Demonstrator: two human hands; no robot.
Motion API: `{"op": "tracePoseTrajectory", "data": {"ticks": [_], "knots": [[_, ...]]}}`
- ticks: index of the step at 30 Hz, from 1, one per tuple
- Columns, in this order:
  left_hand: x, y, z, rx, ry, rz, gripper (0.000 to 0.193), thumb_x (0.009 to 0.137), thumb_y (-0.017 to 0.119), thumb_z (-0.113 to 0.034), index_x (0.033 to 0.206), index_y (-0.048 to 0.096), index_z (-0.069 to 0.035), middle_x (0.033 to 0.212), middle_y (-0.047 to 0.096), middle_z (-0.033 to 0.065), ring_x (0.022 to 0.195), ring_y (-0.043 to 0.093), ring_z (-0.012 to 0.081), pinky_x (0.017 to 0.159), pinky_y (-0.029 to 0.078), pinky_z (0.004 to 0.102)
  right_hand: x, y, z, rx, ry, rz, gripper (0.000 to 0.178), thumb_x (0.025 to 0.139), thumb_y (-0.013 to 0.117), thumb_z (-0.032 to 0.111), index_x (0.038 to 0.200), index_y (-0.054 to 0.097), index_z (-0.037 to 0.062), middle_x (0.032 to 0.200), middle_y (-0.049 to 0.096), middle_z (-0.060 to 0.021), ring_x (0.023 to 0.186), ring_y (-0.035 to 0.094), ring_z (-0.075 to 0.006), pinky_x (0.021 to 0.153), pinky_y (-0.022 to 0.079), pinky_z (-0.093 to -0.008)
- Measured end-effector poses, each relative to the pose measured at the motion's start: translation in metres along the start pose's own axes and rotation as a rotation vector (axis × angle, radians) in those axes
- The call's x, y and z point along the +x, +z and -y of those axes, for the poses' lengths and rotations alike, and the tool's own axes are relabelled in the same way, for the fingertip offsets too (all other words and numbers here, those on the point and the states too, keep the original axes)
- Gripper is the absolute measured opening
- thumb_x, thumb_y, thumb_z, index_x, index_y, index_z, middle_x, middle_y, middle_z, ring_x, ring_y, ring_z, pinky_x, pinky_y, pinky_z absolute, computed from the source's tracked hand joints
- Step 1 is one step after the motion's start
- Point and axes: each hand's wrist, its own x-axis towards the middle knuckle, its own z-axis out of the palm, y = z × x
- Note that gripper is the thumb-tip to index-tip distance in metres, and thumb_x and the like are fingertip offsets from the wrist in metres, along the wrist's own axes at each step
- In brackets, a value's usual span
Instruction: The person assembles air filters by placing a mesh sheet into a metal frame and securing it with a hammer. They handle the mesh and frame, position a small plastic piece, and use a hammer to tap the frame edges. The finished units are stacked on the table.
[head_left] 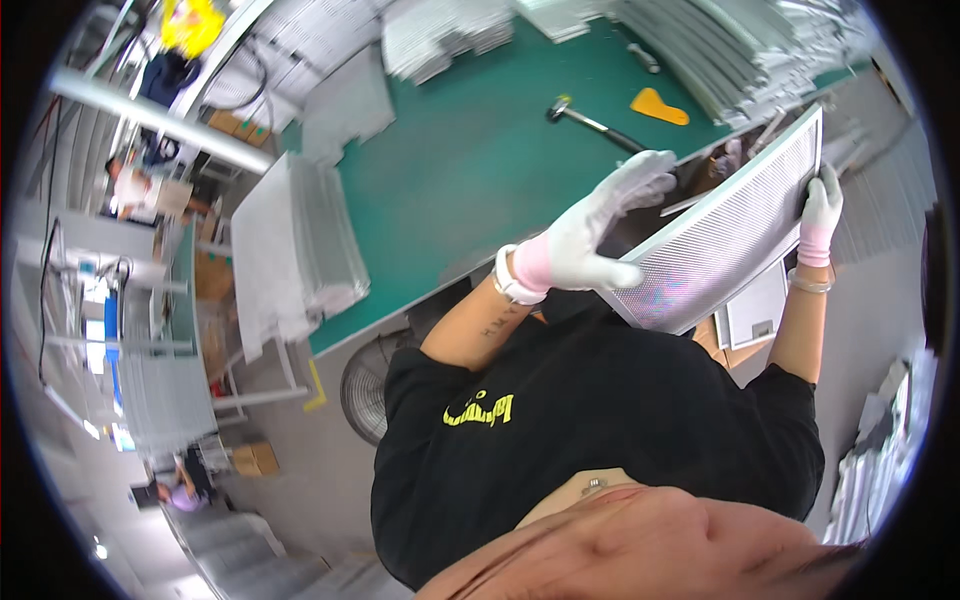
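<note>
A long rectangular mesh panel (pixel 715 235) with a fine silver grid and a pale frame is tilted in front of my body, at the table's right end. My right hand (pixel 821 210), in a white glove with a pink cuff, grips its right edge. My left hand (pixel 600 225), gloved the same way, is open beside the panel's left edge, fingers stretched forward and thumb apart. The thumb overlaps the panel's near left corner; whether it touches, I cannot tell. Beyond the left fingertips, a hammer (pixel 597 124) with a black grip lies on the green tabletop (pixel 440 190).
A yellow scraper (pixel 659 106) lies right of the hammer. Stacks of grey panels stand at the table's left (pixel 300 240) and far right (pixel 700 55). Below the table's front edge is a floor fan (pixel 366 388). Two people work far off to the left.
</note>
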Motion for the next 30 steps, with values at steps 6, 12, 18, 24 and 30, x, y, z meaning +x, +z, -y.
{"op": "tracePoseTrajectory", "data": {"ticks": [6,12,18,24,30], "knots": [[-0.049,-0.004,-0.006,-0.595,0.074,-0.296,0.103,0.076,0.083,-0.034,0.155,0.021,-0.009,0.157,0.03,0.0139,0.143,0.032,0.0311,0.118,0.026,0.0478,0.038,0.063,0.052,0.056,-0.028,0.076,0.034,0.091,0.046,0.008,0.118,0.063,-0.0046,0.084,0.057,0.001,0.068,0.045,-0.0049,0.06,0.038,-0.019],[-0.066,-0.008,-0.015,-0.571,0.155,-0.436,0.095,0.078,0.078,-0.013,0.155,0.021,-0.01,0.154,0.034,0.0152,0.142,0.034,0.0298,0.117,0.028,0.0462,0.031,0.091,0.068,0.04,-0.094,0.103,0.035,0.092,0.048,0.009,0.121,0.06,-0.0058,0.093,0.06,-0.0016,0.079,0.05,-0.0073,0.072,0.041,-0.0198],[-0.065,-0.006,-0.034,-0.451,0.103,-0.586,0.097,0.073,0.074,-0.003,0.154,0.021,-0.01,0.153,0.035,0.0164,0.141,0.035,0.0294,0.116,0.028,0.0439,0.023,0.111,0.064,0.045,0.013,0.213,0.039,0.094,0.047,0.009,0.127,0.057,-0.0069,0.109,0.063,-0.0071,0.095,0.055,-0.0118,0.085,0.043,-0.023],[-0.097,-0.027,-0.063,-0.079,0.332,-0.729,0.069,0.067,0.074,-0.005,0.131,0.048,-0.009,0.146,0.041,0.0236,0.137,0.039,0.0412,0.113,0.035,0.0509,-0.014,0.181,0.081,0.102,-0.172,0.456,0.044,0.093,0.052,0.015,0.133,0.053,-0.0028,0.115,0.064,-0.0113,0.1,0.06,-0.0173,0.09,0.047,-0.0291],[-0.105,-0.021,-0.13,0.779,0.471,-0.814,0.043,0.08,0.068,-0.005,0.118,0.048,-0.007,0.131,0.052,0.0219,0.132,0.043,0.0419,0.109,0.033,0.0526,-0.018,0.235,0.058,-0.649,-0.581,0.666,0.071,0.083,0.069,0.035,0.144,0.044,0.0106,0.125,0.056,-0.0196,0.118,0.053,-0.0351,0.1,0.045,-0.0419]]}}
